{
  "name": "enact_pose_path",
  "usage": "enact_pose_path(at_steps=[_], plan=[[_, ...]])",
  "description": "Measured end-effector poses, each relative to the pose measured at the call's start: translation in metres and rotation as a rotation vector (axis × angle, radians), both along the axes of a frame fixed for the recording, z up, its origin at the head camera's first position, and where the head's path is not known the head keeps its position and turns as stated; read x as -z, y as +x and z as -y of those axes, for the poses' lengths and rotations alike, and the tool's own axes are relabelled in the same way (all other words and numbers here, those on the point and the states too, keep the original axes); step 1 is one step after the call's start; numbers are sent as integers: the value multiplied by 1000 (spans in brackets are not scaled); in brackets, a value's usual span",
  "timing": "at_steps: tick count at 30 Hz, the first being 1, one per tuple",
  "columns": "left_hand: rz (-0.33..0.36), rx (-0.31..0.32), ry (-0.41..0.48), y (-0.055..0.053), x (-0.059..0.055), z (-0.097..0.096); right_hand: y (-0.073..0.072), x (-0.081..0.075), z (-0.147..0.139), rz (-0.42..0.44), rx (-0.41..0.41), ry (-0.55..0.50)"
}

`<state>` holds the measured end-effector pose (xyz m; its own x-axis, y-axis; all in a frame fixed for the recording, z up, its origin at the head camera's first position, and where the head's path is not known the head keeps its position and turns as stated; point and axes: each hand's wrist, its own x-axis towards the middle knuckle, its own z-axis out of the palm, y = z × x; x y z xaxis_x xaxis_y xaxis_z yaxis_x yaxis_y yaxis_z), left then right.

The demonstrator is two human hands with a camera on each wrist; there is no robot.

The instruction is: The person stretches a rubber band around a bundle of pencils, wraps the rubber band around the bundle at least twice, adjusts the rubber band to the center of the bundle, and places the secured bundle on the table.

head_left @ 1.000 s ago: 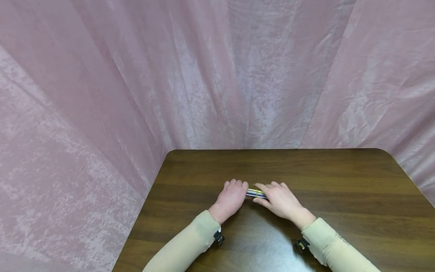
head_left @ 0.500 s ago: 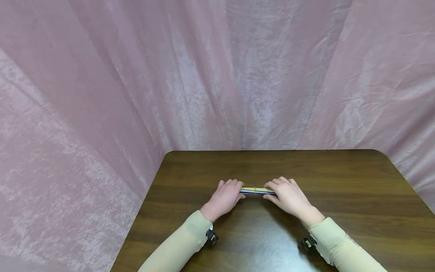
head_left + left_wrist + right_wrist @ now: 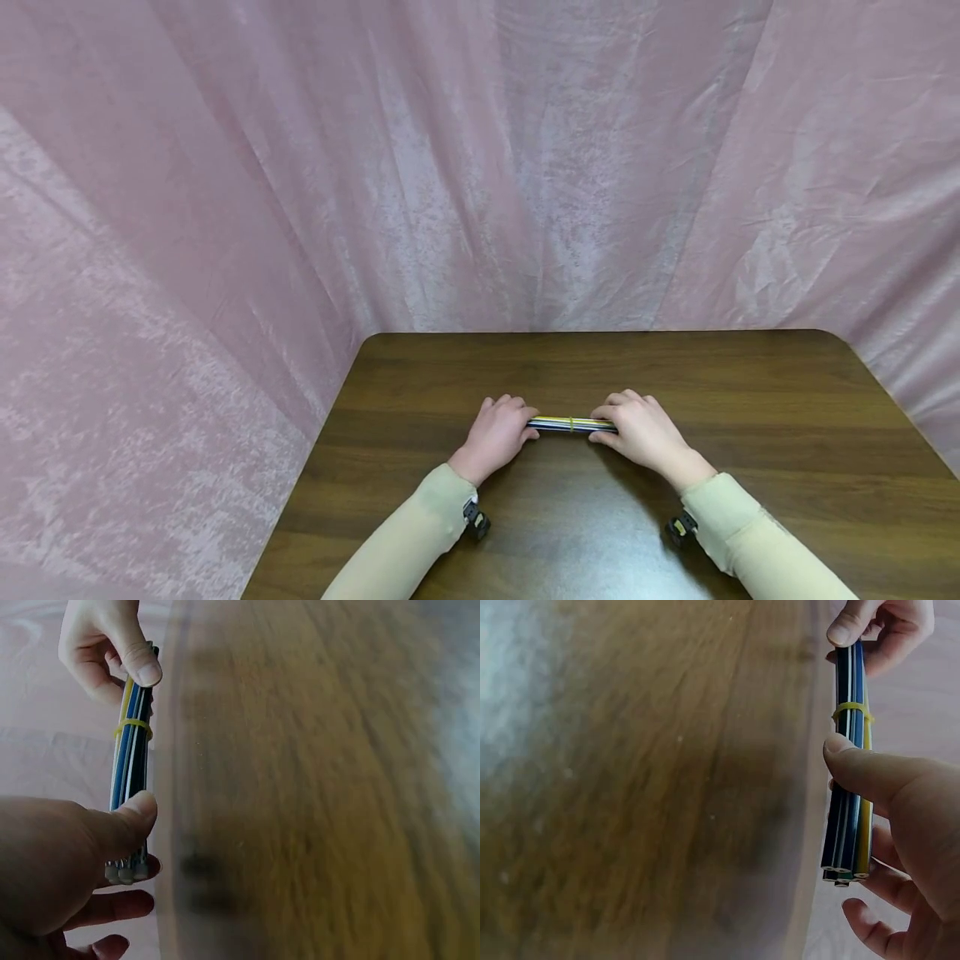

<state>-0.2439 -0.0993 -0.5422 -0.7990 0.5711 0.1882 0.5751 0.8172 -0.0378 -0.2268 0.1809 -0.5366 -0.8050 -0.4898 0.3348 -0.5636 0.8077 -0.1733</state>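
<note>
Between my hands, in the head view, lies a bundle of striped pencils (image 3: 553,424) in blue, white, dark and yellow, held level above the table. A yellow rubber band (image 3: 133,729) circles its middle. My left hand (image 3: 493,439) pinches the left end between thumb and fingers. In the left wrist view, eraser tips (image 3: 126,873) show past that thumb, and the lower fingers are spread off the bundle. With thumb and fingers my right hand (image 3: 643,435) grips the other end. Flat, unsharpened pencil ends (image 3: 845,874) stick out below it in the right wrist view.
A brown wood-grain table (image 3: 450,367) spreads beneath both hands, its far corners rounded. Pink velvety curtain (image 3: 480,167) hangs behind it and along the sides. Each sleeved wrist carries a small black camera (image 3: 476,518).
My hands have moved apart along the pencil bundle, uncovering more of it and the rubber band. The bundle, slanted a second ago, now lies nearly level across the view.
</note>
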Motion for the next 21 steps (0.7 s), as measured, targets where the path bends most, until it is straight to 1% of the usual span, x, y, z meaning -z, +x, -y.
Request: enact_pose_path(at_steps=[4, 9, 13, 21], plan=[[1, -30, -18, -4, 3, -4, -4, 3, 1, 25, 2, 1], [2, -40, -10, -6, 7, -5, -5, 6, 1, 46, 0, -8], [11, -48, -8, -6, 8, -5, -4, 5, 2, 57, 1, -12], [60, -58, 28, -7, 8, -3, -4, 2, 2, 82, 6, -11]])
